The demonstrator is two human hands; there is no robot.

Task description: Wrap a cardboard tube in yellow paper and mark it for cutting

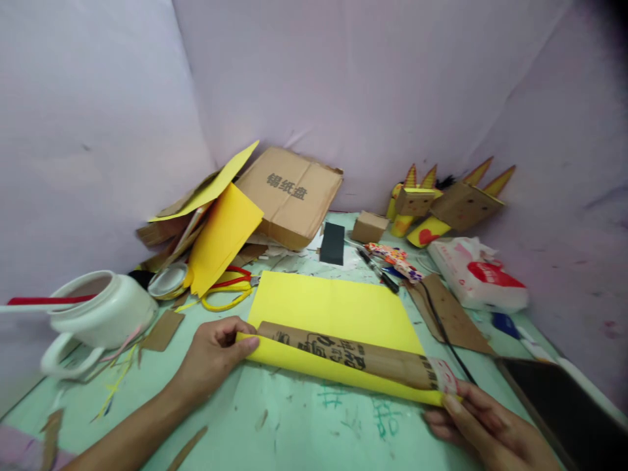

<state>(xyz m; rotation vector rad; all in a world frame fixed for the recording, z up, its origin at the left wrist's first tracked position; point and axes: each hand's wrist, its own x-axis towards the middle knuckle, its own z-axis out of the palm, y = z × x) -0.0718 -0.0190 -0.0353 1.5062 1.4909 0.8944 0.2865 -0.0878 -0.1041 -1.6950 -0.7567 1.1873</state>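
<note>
Cardboard tube [343, 356] lies along the near edge of the yellow paper sheet [333, 307], which is curled up around it on the green desk [294, 425]. I see my left hand [213, 356] pinching the paper's left end, fingers bent and thumb on top, closed on the sheet. My right hand [485, 425] grips the right end, where the paper meets the tube's taped tip (fingers curled, thumb pressing down). Far left stands a white mug [98, 314]; yellow-handled scissors [228, 288] lie just beyond the sheet. A tissue pack [478, 275] rests far right, near cardboard figures [441, 206].
</note>
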